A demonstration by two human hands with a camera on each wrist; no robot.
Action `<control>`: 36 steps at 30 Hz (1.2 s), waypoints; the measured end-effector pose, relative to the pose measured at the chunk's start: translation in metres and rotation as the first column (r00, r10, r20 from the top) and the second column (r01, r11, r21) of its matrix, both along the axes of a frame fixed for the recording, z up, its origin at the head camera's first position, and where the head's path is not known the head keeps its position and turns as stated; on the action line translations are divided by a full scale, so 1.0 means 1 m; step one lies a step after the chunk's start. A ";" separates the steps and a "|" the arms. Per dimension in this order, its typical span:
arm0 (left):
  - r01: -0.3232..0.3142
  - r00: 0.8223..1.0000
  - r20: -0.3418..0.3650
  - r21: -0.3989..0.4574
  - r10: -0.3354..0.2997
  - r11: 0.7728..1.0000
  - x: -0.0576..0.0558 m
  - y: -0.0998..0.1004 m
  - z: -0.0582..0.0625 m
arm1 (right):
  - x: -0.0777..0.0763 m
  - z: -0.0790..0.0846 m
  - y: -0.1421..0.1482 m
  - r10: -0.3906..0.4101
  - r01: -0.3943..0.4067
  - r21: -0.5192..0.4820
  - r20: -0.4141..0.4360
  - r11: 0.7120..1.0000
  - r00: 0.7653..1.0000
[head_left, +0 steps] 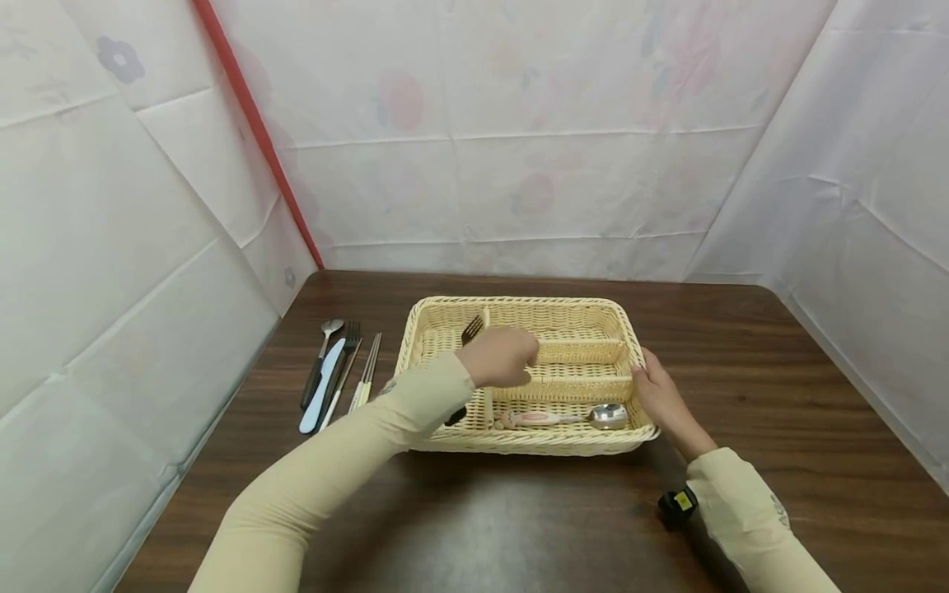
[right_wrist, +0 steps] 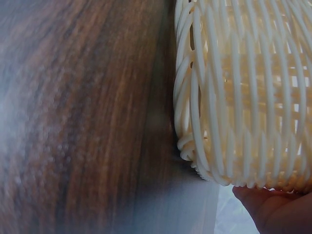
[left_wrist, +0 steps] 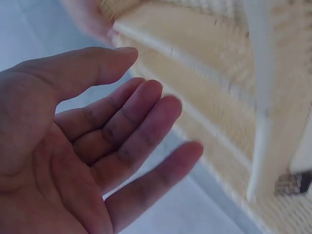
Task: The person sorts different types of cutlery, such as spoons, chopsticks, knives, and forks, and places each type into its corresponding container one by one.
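Note:
A cream woven cutlery basket (head_left: 567,443) with several compartments sits on the table. My right hand (head_left: 658,394) holds its right end wall; in the right wrist view a bit of that hand (right_wrist: 278,207) shows against the weave. Over the basket's middle hovers my left hand (head_left: 506,356), palm empty and fingers loosely bent in the left wrist view. A fork (head_left: 472,329) lies in the left compartment, its handle hidden under my left arm. Along the front compartment rests a spoon (head_left: 608,416) with a pale pink handle.
Left of the basket lie a dark-handled spoon (head_left: 331,327), a light blue knife (head_left: 319,399), a dark fork (head_left: 352,331) and chopsticks (head_left: 368,371) with pale ends. White patterned sheeting (head_left: 474,189) surrounds the back and sides of the dark wooden table (head_left: 749,371).

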State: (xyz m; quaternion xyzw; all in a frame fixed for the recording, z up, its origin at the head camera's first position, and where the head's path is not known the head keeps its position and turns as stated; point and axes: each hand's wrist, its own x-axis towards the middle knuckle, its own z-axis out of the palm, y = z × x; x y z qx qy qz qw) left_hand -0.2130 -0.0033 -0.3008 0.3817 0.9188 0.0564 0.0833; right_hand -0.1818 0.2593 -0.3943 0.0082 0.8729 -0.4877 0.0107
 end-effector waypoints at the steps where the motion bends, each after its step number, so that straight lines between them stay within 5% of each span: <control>1: -0.009 1.000 -0.010 0.022 0.010 1.000 -0.002 -0.006 0.003 | -0.001 0.000 0.000 -0.002 0.002 0.000 0.002 1.000 1.000; 10: -0.138 0.986 -0.065 0.164 0.151 0.977 -0.019 -0.067 0.028 | -0.003 -0.001 0.003 -0.016 0.016 0.001 0.012 1.000 1.000; 19: -0.383 0.918 -0.009 0.245 0.397 0.891 -0.027 -0.142 0.036 | -0.003 -0.001 0.000 -0.004 0.004 -0.012 0.031 1.000 1.000; 25: -0.459 0.881 0.034 0.299 0.471 0.837 -0.025 -0.193 0.029 | -0.001 0.001 0.000 -0.007 0.006 0.007 0.044 1.000 0.999; 36: -0.523 0.844 0.073 0.332 0.531 0.785 -0.025 -0.253 -0.005 | -0.001 0.001 0.000 -0.006 0.006 0.003 0.043 1.000 0.999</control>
